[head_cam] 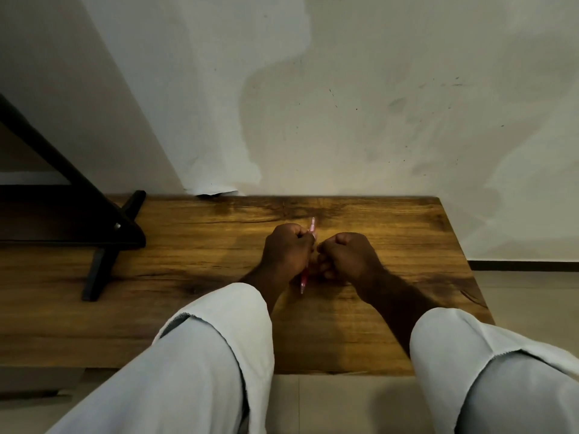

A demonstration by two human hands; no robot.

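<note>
A: Where is the pen (303, 282) now?

B: It is in the left hand (286, 252), above the middle of the wooden table (391, 220); the fingers are curled around the barrel, so only the two ends show; one pink end points to the far side, toward the wall (376, 120), and the other comes out on the near side, under the wrist.

A: And the right hand (344, 255)?

B: It is just beside the left one, to the right; its fingers are curled in also, but I cannot tell if they pinch the pen, or a small part of it, or nothing; the knuckles hide this.

A: How will the pen handle, do you think?

B: I judge it is light and stiff, of thin plastic; it is smooth, so it can turn or slip between the fingers; a hard bend could crack it. The best place to hold is the middle of the barrel, with the ends left free for the other hand to pull or twist.

A: Is something else close?

B: Only a black stand (103, 264) at the left of the table, well apart from the hands.
</note>
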